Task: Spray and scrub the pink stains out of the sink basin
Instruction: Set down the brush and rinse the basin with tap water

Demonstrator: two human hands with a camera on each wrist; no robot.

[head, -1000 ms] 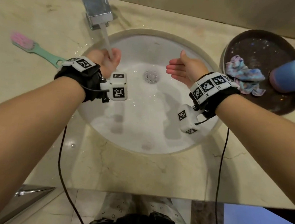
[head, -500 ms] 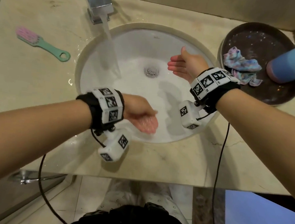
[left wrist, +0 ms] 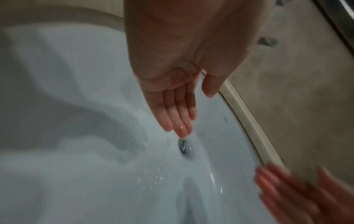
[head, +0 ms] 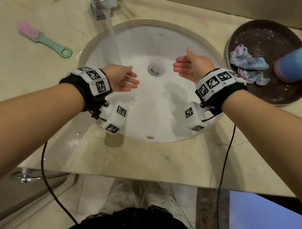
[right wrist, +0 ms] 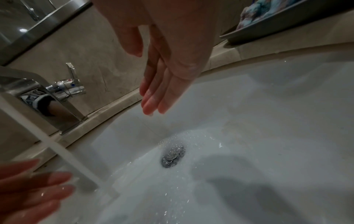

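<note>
The sink basin (head: 179, 44) looks white, with no pink stain visible, though foam may hide some; scrubbing seems finished and rinsing remains. Both the left hand (head: 123, 79) and right hand (head: 191, 66) hover flat-fingered, holding nothing. The faucet (head: 103, 0) runs; the brush (head: 42, 38) lies on the beige marble counter (head: 143, 159).

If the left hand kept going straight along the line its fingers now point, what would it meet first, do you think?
The left hand, open and empty, points across the sink basin toward the right hand. Most likely it would meet that open palm first, passing above the drain. The relative heights of the two hands are unclear.
</note>
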